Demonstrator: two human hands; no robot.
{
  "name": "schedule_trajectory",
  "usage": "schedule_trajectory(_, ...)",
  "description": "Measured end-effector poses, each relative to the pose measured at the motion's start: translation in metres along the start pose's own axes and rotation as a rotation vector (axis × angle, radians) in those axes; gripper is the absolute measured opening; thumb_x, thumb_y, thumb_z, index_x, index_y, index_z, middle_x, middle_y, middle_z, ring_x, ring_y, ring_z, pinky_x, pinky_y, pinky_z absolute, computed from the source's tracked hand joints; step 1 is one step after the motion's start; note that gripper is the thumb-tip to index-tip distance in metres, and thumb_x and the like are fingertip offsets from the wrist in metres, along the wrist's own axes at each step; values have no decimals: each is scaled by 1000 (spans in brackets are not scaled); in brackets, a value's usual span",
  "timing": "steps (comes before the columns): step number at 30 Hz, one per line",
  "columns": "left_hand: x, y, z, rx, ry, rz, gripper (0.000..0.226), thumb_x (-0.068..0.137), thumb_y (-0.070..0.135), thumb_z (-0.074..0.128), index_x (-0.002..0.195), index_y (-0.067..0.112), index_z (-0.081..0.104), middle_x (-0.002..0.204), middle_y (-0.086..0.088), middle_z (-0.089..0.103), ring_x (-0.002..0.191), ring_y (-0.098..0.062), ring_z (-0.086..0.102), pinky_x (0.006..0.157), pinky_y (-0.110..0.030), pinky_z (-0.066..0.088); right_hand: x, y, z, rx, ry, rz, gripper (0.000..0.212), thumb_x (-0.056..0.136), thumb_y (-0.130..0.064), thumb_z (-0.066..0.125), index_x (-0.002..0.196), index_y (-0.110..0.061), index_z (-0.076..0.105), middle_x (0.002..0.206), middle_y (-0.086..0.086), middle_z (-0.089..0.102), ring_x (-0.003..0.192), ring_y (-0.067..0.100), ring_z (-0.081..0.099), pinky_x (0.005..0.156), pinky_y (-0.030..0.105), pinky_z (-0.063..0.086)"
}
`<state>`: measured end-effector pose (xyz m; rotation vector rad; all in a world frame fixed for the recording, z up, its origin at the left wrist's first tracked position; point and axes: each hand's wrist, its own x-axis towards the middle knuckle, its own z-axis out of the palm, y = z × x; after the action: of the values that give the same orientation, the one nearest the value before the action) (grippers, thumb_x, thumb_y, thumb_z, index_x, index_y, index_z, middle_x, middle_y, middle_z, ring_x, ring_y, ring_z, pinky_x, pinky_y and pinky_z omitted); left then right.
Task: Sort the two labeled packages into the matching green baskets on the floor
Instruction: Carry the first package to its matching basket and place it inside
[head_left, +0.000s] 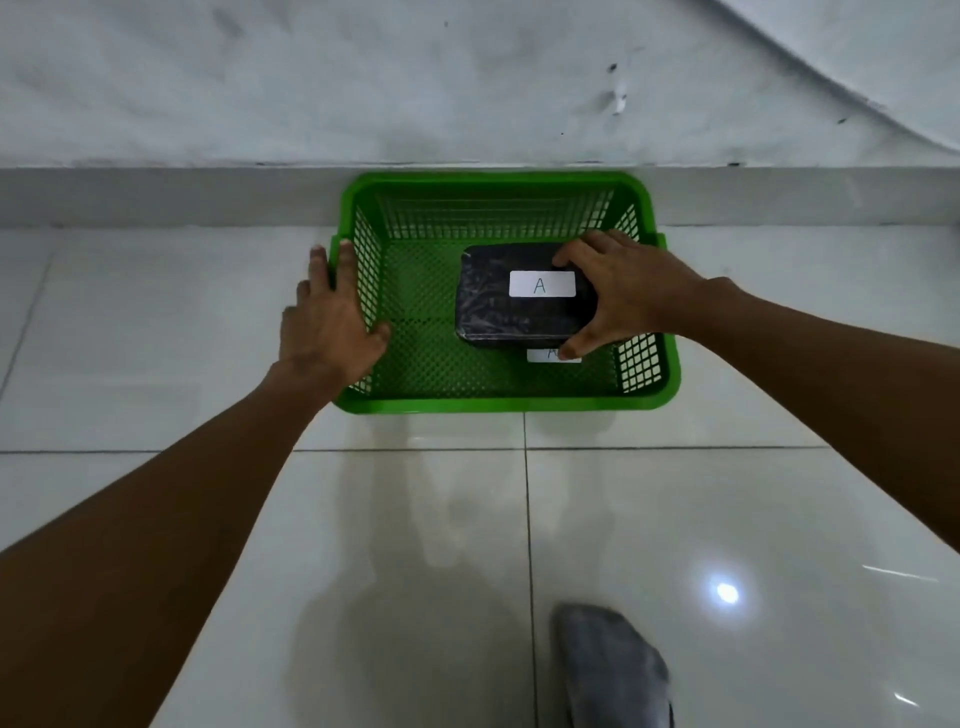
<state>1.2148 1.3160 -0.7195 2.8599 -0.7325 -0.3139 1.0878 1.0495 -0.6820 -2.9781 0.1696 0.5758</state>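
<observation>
A green mesh basket (498, 402) stands on the floor against the wall's base. Inside it is a black wrapped package (493, 312) with a white label marked A on top. My right hand (623, 291) grips the package's right end, fingers over its far edge and thumb at its near corner. A second white label (540, 356) lies on the basket's bottom, partly hidden under the package and my thumb. My left hand (330, 317) rests on the basket's left rim with fingers spread, thumb inside the wall. Whether the package touches the basket's bottom is unclear.
Glossy white floor tiles surround the basket, with a light glare at the lower right. A white wall with a low ledge (156, 195) runs right behind the basket. My foot in a grey sock (613, 670) is at the bottom edge.
</observation>
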Motion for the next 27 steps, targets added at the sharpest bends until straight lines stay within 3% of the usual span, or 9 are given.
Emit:
schedule_trajectory(2, 5, -1, 7, -84, 25, -17, 94, 83, 29, 66, 149, 19, 0, 134, -27, 36, 110, -48, 50, 84, -54, 46, 9, 6, 5, -3, 14, 10, 106, 49, -73, 70, 133, -23, 30, 136, 13, 42, 125, 33, 39, 96, 49, 45)
schedule_trajectory(4, 7, -4, 12, -129, 92, -6, 90, 85, 20, 62, 149, 19, -2, 119, -28, 46, 95, -46, 56, 73, -47, 46, 17, 10, 9, -11, 14, 24, 106, 50, -72, 71, 134, -23, 30, 137, 14, 41, 126, 34, 38, 96, 50, 45)
schedule_trajectory(7, 11, -10, 20, -186, 206, 1, 86, 84, 7, 56, 150, 14, 1, 106, -30, 56, 91, -43, 56, 70, -43, 43, 27, 14, 15, 1, 4, 41, 102, 53, -66, 74, 135, -22, 32, 141, 16, 38, 131, 36, 32, 102, 50, 39)
schedule_trajectory(11, 12, -12, 26, -179, 258, -12, 88, 80, 7, 57, 150, 17, 6, 98, -30, 58, 87, -44, 56, 68, -43, 44, 32, 15, 23, 47, 16, 37, 79, 67, -49, 75, 130, -18, 41, 132, 10, 50, 116, 29, 50, 92, 39, 46)
schedule_trajectory(13, 12, -13, 27, -174, 273, -10, 87, 80, 8, 57, 150, 17, 7, 95, -29, 59, 84, -44, 56, 65, -42, 42, 31, 11, 29, 34, 32, 50, 73, 71, -46, 72, 131, -18, 40, 132, 8, 52, 115, 28, 53, 90, 41, 49)
schedule_trajectory(18, 11, -11, 26, -173, 264, -27, 86, 81, 10, 57, 150, 18, 7, 96, -30, 59, 84, -44, 56, 67, -45, 46, 34, -11, 46, -43, 46, 101, 69, 84, -56, 53, 142, -30, 26, 155, 15, 20, 137, 40, 27, 104, 58, 35)
schedule_trajectory(27, 10, -10, 26, -172, 267, -24, 85, 81, 10, 56, 150, 17, 7, 95, -29, 59, 84, -43, 56, 66, -44, 45, 54, 9, 46, 59, -37, 118, 59, 91, -38, 52, 139, -26, 19, 158, 13, 5, 142, 45, 7, 106, 66, 26)
